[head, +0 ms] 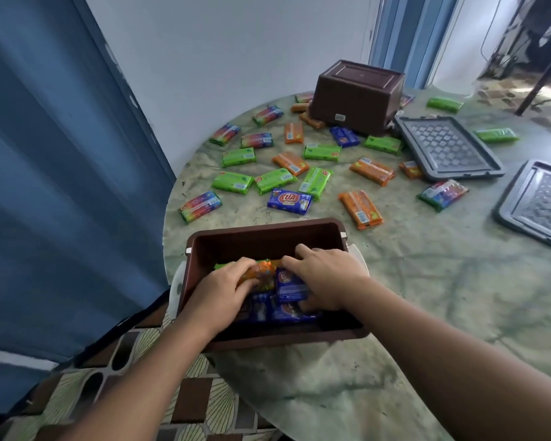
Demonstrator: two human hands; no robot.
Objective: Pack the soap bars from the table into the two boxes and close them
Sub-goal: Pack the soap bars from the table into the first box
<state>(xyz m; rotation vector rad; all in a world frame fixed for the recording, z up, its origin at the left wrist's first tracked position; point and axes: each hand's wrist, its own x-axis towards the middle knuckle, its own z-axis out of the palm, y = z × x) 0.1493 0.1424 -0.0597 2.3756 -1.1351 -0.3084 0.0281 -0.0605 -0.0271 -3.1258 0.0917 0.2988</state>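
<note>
An open brown box (261,232) stands at the near table edge with blue soap bars (288,310) packed in its bottom. Both my hands are inside it. My left hand (218,292) grips an orange soap bar (261,275), with a green bar (223,266) just behind it. My right hand (323,278) lies over a blue bar (290,286) with its fingers curled around it. Several green, orange, blue and rainbow-wrapped bars lie scattered across the table beyond the box. A second brown box (357,93) sits upside down at the back.
Two grey lids lie on the right: one (447,148) beside the upturned box, the other (538,203) at the right edge. A blue soap bar (289,201) and an orange one (360,210) lie closest behind the open box. A blue door is at left.
</note>
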